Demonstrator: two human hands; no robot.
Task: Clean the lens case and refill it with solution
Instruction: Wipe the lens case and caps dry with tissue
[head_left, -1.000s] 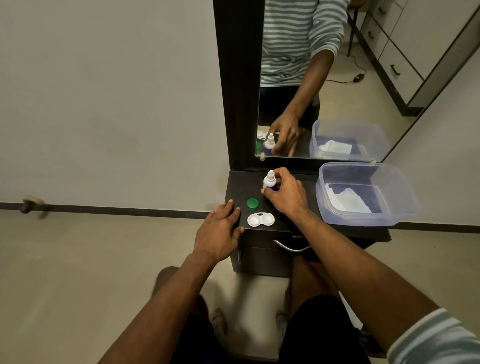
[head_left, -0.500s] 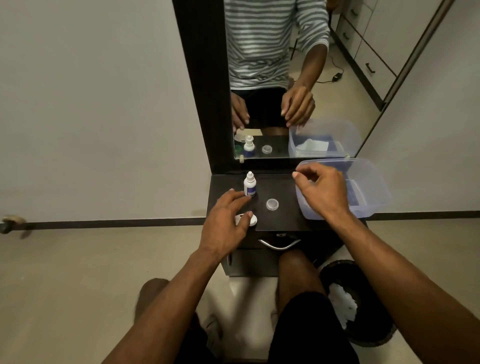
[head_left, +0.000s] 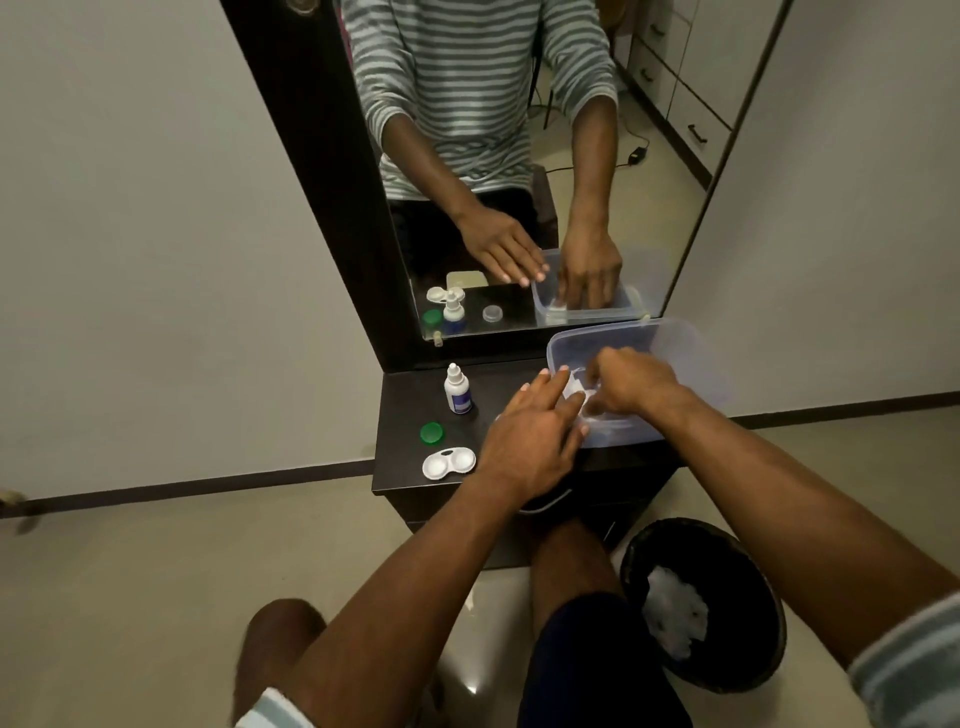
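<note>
Solution bottle (head_left: 457, 391) upright (blue label unreadable).

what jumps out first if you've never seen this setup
Both hands meet at the clear plastic tub on the dark cabinet's right side: the right hand reaches inside at white tissue, the left hand is at its rim. To the left stand the solution bottle, a green cap and the open white lens case.

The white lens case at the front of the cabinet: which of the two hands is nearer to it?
Left. The left hand is just right of the lens case, reaching toward the plastic container. The right hand is farther right, inside that container.
</note>
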